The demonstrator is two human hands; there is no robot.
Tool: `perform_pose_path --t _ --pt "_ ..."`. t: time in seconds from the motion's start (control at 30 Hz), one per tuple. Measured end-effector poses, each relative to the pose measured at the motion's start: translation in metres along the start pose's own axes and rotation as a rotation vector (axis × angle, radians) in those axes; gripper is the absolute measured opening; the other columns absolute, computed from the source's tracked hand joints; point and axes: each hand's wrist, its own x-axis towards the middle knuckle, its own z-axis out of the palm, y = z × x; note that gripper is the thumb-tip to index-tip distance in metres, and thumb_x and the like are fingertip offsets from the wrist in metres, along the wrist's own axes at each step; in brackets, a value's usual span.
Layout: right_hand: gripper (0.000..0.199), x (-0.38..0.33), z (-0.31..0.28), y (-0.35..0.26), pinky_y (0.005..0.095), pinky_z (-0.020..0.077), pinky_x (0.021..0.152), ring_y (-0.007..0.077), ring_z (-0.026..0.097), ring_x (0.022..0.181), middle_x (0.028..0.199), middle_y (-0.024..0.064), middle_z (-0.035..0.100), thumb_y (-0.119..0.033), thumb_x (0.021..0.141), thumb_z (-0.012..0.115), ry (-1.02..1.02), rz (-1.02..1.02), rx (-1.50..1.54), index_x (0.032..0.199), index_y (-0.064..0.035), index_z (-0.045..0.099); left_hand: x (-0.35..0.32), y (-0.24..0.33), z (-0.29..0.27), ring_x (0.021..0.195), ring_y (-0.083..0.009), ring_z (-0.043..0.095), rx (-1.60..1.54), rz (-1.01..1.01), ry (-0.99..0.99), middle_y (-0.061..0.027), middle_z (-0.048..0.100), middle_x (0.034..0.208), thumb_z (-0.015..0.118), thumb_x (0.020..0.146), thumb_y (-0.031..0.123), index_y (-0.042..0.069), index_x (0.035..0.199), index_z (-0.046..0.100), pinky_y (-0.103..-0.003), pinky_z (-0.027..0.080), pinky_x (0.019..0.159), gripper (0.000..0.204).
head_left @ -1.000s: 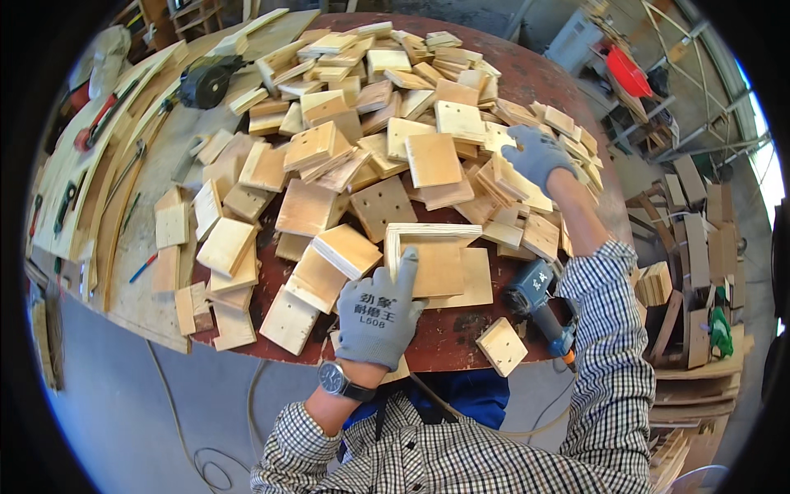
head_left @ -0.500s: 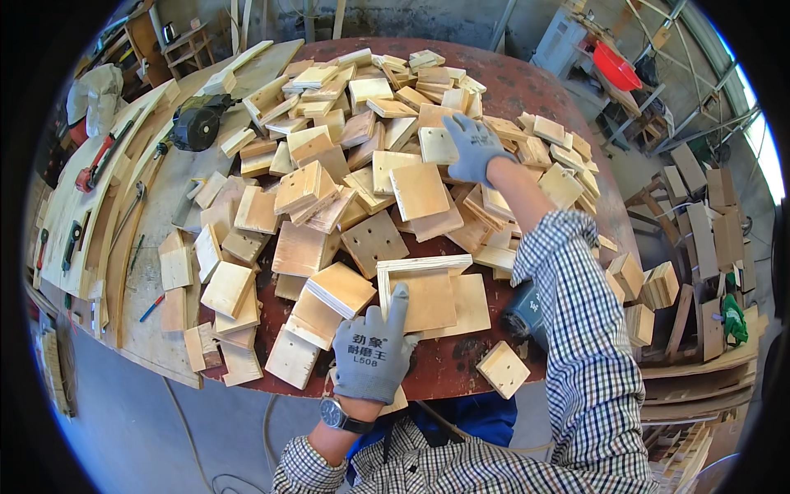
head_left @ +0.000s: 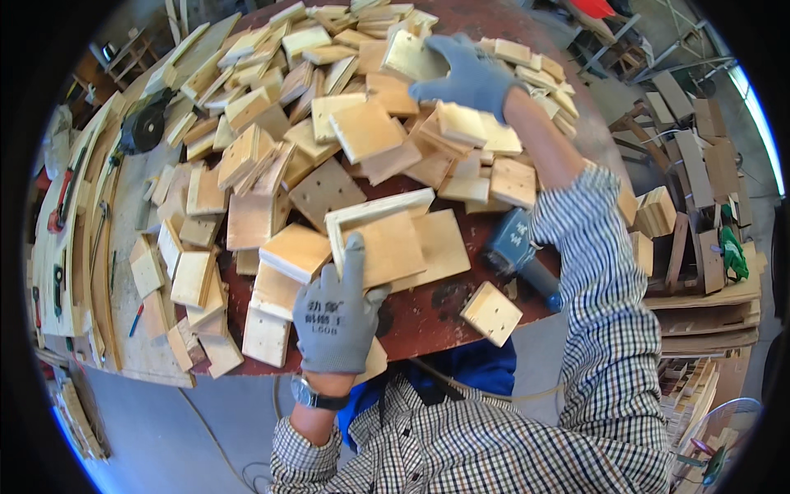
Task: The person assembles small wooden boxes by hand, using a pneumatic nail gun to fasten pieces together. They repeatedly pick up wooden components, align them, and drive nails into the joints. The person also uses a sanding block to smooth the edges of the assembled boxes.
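My left hand, in a grey glove, is at the near edge of the table. Its index finger is stretched out on the corner of a wooden board bordered by two pale edges, and its thumb is spread to the right. The other fingers are partly hidden. Over the far heap, my gloved right hand is closed on a pale wooden block with small dark holes, which is tilted. Beneath the bordered board lies another flat board.
Many loose wooden blocks are heaped across the dark red table. A blue power tool lies beside my right forearm. One block sits apart near the front edge. Left are a black tape measure and long planks.
My right hand has closed on a pale block and tilted it up from the heap. My left index finger stays on the bordered board. The whole view has shifted, revealing more of the blue tool.
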Motion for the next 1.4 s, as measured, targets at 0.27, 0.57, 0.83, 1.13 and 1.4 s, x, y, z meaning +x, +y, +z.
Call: perform_pose_path --t 0.27,0.57,0.83,1.13,1.4 --pt "0.049 -0.090 -0.060 -0.029 0.0343 0.0495 0.110 0.0213 0.064 0.123 0.133 0.0094 0.068 -0.033 0.107 0.061 -0.310 0.102 0.976 0.145 -0.0015 0.062 -0.001 0.000 -0.001 0.092 -0.0388 0.067 0.024 -0.017 -0.017 -0.0209 0.067 0.106 0.078 0.092 0.034 0.009 0.160 0.046 -0.050 0.054 0.080 0.079" --pt "0.073 -0.108 -0.030 -0.011 0.0322 0.0628 0.083 0.0166 0.075 0.089 0.105 0.0111 0.072 -0.060 0.099 0.068 -0.350 0.240 1.088 0.138 0.0013 0.067 0.000 -0.004 0.007 0.088 -0.0385 0.067 0.040 0.037 0.035 -0.0199 0.066 0.104 0.068 0.099 0.044 0.011 0.162 0.043 -0.049 0.054 0.076 0.075" --pt "0.078 -0.153 -0.040 -0.022 0.0252 0.0492 0.057 0.0124 0.066 0.069 0.080 0.0064 0.068 -0.076 0.088 0.068 -0.516 0.086 0.628 0.108 -0.0016 0.080 -0.002 -0.004 0.007 0.085 -0.0379 0.067 0.002 0.043 0.064 -0.0195 0.065 0.101 0.062 0.103 0.050 0.013 0.162 0.044 -0.049 0.053 0.074 0.073" --pt "0.106 -0.187 -0.054 -0.047 0.0453 0.0542 0.105 0.0390 0.066 0.121 0.137 0.0235 0.060 -0.074 0.084 0.071 -0.574 0.148 0.151 0.155 0.0008 0.048 -0.004 -0.015 0.008 0.086 -0.0344 0.066 -0.329 -0.076 0.252 -0.0186 0.066 0.109 0.059 0.108 0.027 0.002 0.152 0.052 -0.042 0.054 0.081 0.051" --pt "0.085 -0.209 0.003 -0.099 0.0467 0.0539 0.090 0.0318 0.070 0.098 0.127 0.0191 0.056 -0.051 0.088 0.076 -0.309 -0.324 -0.073 0.152 -0.0027 0.046 -0.007 -0.021 0.010 0.075 -0.0150 0.058 -0.544 -0.305 0.319 -0.0087 0.065 0.086 0.055 0.110 0.017 -0.005 0.144 0.056 -0.032 0.050 0.068 0.040"
